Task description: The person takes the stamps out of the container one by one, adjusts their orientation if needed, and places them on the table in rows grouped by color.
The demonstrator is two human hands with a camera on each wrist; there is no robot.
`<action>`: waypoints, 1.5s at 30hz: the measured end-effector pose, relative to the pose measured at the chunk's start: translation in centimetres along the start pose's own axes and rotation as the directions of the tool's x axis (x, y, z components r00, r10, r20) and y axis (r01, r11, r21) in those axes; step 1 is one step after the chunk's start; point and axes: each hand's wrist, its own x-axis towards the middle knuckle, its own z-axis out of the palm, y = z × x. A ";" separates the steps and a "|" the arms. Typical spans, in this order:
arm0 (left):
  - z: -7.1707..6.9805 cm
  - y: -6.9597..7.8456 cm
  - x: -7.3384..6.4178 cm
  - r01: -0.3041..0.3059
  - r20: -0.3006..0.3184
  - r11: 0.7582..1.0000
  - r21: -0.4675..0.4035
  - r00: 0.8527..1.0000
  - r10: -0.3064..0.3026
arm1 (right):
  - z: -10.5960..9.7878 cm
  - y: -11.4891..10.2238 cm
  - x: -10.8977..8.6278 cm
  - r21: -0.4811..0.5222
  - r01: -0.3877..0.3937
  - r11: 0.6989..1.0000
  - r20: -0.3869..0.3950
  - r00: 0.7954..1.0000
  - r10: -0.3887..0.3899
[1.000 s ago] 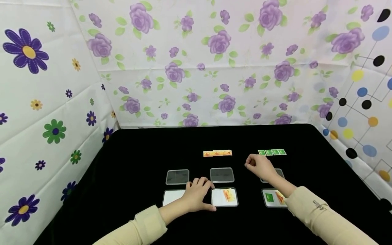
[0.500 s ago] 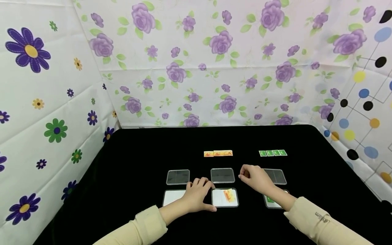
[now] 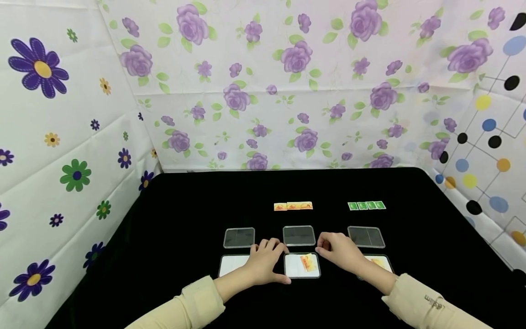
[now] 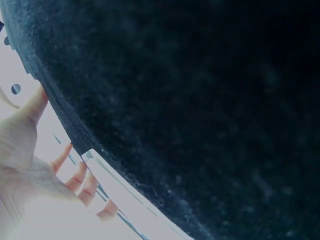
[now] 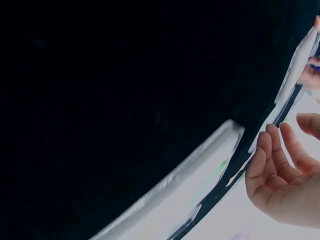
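Observation:
My left hand (image 3: 265, 262) lies over the right part of a shallow white tray (image 3: 231, 265), fingers spread, with fingertips at the upper left corner of the middle white tray (image 3: 292, 269). In the left wrist view, the left hand's fingers (image 4: 90, 190) are loosely bent beside a tray edge. An orange-yellow card (image 3: 307, 262) lies tilted inside the middle tray. My right hand (image 3: 339, 249) hovers at that tray's upper right corner, thumb and fingers bent together. No thing shows between them, though the fingertips are partly hidden. My right forearm covers part of the right white tray (image 3: 384, 261).
Three clear lids lie behind the trays: a left lid (image 3: 239, 237), a middle lid (image 3: 299, 235) and a right lid (image 3: 371, 236). Farther back lie a row of orange cards (image 3: 293, 206) and a row of green cards (image 3: 367, 205) on the black tablecloth (image 3: 197, 201).
My right hand has come from near the green cards, down and left, to the middle tray's upper right corner. The right lid is now uncovered. My left hand has stayed put.

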 end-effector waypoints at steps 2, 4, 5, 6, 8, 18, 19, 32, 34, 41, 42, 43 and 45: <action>0.0 0.0 0.0 0.000 0.001 1.000 0.000 1.000 0.000 | 0.3 -0.4 -0.2 -0.007 -0.008 1.000 0.014 1.000 0.008; 0.0 0.1 0.1 0.001 0.001 1.000 0.001 1.000 -0.001 | 0.5 -0.7 -0.3 -0.024 -0.017 1.000 0.019 1.000 0.017; 0.0 0.1 0.1 0.001 0.001 1.000 0.002 1.000 -0.001 | 0.6 -0.9 -0.3 -0.037 -0.023 0.999 0.020 1.000 0.024; 0.0 0.1 0.1 0.001 0.000 1.000 0.002 1.000 -0.001 | 0.7 -1.1 -0.4 -0.052 -0.023 0.998 0.019 1.000 0.024; -0.1 0.1 0.2 0.001 -0.002 1.000 0.004 1.000 -0.001 | 0.7 -1.4 -0.6 -0.077 -0.018 0.997 0.013 1.000 0.019; 0.0 0.1 0.2 -0.001 -0.006 1.000 -0.007 1.000 0.001 | 1.3 -2.3 -1.4 -0.213 0.032 0.977 -0.048 0.998 -0.044; 0.0 0.1 0.2 -0.002 -0.006 1.000 -0.007 1.000 0.002 | 1.4 -2.4 -1.5 -0.222 0.033 0.975 -0.049 0.998 -0.045; 0.3 0.1 -0.2 -0.003 -0.005 1.000 -0.013 1.000 0.003 | 2.3 -3.1 -1.6 -0.321 -0.014 0.947 -0.033 0.999 0.004; 0.4 0.0 -0.2 -0.004 -0.010 1.000 -0.016 1.000 0.004 | 2.3 -3.1 -1.6 -0.326 -0.003 0.945 -0.027 1.000 -0.007; 0.4 -0.2 -0.1 -0.010 -0.019 1.000 -0.023 1.000 0.009 | 1.8 -3.5 -1.6 -0.289 0.026 0.957 -0.003 1.000 -0.028; 0.4 -0.2 0.0 -0.008 -0.019 1.000 -0.023 1.000 0.008 | 1.7 -3.6 -1.5 -0.272 0.022 0.962 0.008 1.000 -0.021; 0.4 -0.3 0.0 -0.006 -0.018 1.000 -0.022 1.000 0.006 | 1.5 -3.6 -1.5 -0.251 0.016 0.968 0.020 1.000 -0.011; 0.5 -0.3 0.1 -0.007 -0.019 1.000 -0.019 1.000 0.007 | 1.3 -3.7 -1.4 -0.200 -0.003 0.980 0.051 0.999 0.014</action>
